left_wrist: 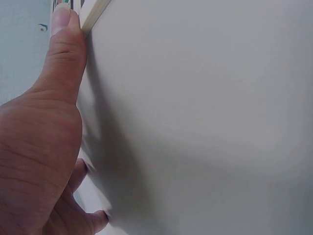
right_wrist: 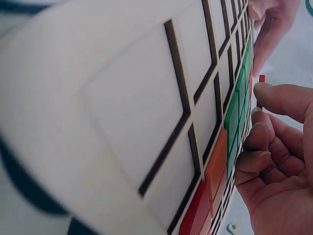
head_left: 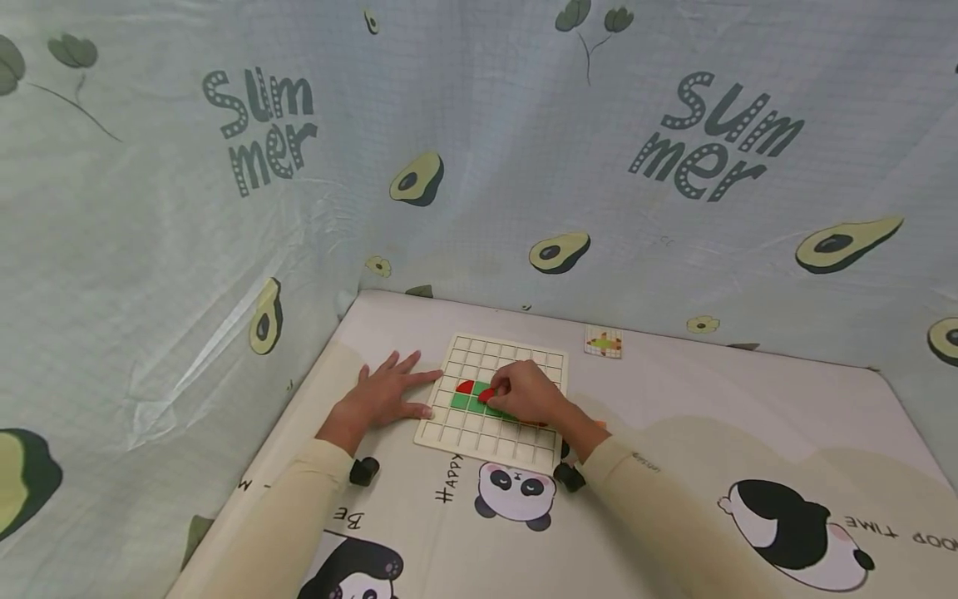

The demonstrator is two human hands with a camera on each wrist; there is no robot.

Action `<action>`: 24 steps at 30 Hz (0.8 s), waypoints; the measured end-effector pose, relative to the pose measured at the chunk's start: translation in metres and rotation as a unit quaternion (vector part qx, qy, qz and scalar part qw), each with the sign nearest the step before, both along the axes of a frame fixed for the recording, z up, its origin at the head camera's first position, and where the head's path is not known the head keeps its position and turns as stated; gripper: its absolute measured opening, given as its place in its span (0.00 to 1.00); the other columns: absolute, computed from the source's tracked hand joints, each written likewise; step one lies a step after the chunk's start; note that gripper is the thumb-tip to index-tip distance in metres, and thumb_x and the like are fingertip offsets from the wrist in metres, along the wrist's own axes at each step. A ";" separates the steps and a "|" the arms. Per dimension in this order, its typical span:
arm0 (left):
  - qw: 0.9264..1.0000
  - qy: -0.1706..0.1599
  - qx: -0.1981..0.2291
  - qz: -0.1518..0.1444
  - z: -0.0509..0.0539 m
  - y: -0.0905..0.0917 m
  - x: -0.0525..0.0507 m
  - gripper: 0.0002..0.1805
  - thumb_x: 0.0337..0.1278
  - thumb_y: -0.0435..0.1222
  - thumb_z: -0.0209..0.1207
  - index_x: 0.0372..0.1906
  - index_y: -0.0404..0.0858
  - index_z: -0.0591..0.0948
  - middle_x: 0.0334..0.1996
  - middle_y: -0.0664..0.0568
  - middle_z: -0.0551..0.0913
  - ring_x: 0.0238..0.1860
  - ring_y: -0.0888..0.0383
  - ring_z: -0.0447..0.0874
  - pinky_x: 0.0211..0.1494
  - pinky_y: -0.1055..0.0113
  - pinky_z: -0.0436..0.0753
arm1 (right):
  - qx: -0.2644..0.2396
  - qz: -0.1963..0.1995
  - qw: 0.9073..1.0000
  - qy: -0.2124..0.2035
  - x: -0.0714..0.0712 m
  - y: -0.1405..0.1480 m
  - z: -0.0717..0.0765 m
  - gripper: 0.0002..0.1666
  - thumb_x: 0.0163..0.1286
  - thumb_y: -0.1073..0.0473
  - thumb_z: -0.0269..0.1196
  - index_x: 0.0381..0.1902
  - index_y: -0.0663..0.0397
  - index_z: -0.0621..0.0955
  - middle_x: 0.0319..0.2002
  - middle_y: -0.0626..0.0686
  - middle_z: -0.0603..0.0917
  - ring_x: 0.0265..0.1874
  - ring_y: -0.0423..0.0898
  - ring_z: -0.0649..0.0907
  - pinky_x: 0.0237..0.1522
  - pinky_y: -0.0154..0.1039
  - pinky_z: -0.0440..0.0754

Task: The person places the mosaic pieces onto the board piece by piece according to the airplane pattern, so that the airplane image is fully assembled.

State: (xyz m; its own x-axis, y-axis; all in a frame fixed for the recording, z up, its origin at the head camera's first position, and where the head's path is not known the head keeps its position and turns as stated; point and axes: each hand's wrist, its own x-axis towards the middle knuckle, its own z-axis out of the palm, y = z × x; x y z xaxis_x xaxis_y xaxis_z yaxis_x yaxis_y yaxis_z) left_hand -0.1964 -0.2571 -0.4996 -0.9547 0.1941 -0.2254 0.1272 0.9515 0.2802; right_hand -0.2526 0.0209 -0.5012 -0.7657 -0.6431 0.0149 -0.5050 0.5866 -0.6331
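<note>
A pale gridded board [head_left: 467,434] lies on the table with a row of green tiles [head_left: 468,403] in its middle cells. One red rounded piece [head_left: 465,387] sits above that row. My right hand [head_left: 530,393] is over the board, pinching another red piece [right_wrist: 261,92] between thumb and index finger. In the right wrist view an orange tile [right_wrist: 215,169] and a red tile [right_wrist: 194,210] continue the green row. My left hand [head_left: 385,394] spreads its fingers at the board's left edge, and its thumb [left_wrist: 66,49] touches that edge.
A small picture card [head_left: 603,342] with a colored pattern lies beyond the board's far right corner. Something small and orange [head_left: 601,425] shows beside my right wrist. A patterned curtain [head_left: 479,166] rises behind and left of the table.
</note>
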 end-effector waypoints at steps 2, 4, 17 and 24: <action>1.000 -0.002 0.001 0.001 0.000 0.000 0.000 0.42 0.60 0.62 0.65 0.78 0.61 0.68 0.85 0.44 0.53 0.85 0.32 0.44 0.76 0.21 0.50 | 0.000 0.000 1.000 -0.005 0.001 -0.003 0.000 0.10 0.66 0.59 0.73 0.41 0.61 0.88 0.27 0.48 0.85 0.26 0.37 0.78 0.34 0.32 0.78; 1.000 -0.003 0.000 0.001 0.000 0.000 0.000 0.42 0.60 0.62 0.65 0.78 0.61 0.68 0.85 0.44 0.53 0.85 0.33 0.44 0.76 0.21 0.50 | 0.001 -0.001 1.000 -0.007 0.001 -0.007 -0.001 0.10 0.66 0.60 0.73 0.41 0.61 0.88 0.27 0.47 0.85 0.26 0.37 0.78 0.34 0.31 0.77; 1.000 0.003 -0.004 0.002 -0.004 -0.001 -0.001 0.42 0.59 0.63 0.65 0.78 0.63 0.68 0.85 0.44 0.53 0.85 0.33 0.45 0.76 0.21 0.51 | 0.005 -0.010 1.000 0.010 0.006 -0.028 0.001 0.08 0.64 0.60 0.74 0.38 0.59 0.88 0.24 0.46 0.83 0.26 0.38 0.78 0.34 0.32 0.78; 1.000 0.003 -0.004 0.001 -0.003 -0.002 -0.002 0.41 0.59 0.63 0.65 0.78 0.63 0.68 0.85 0.45 0.53 0.85 0.33 0.45 0.76 0.20 0.51 | 0.006 -0.011 1.000 0.006 0.006 -0.038 -0.001 0.09 0.65 0.60 0.73 0.39 0.61 0.88 0.25 0.47 0.83 0.26 0.38 0.77 0.34 0.32 0.78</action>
State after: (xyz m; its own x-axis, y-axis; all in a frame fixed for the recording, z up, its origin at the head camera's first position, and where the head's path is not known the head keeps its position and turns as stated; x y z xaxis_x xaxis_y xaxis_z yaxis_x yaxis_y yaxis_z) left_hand -0.1982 -0.2589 -0.5026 -0.9563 0.1906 -0.2219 0.1273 0.9541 0.2710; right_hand -0.2462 -0.0166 -0.5017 -0.7798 -0.6258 0.0166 -0.4994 0.6058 -0.6193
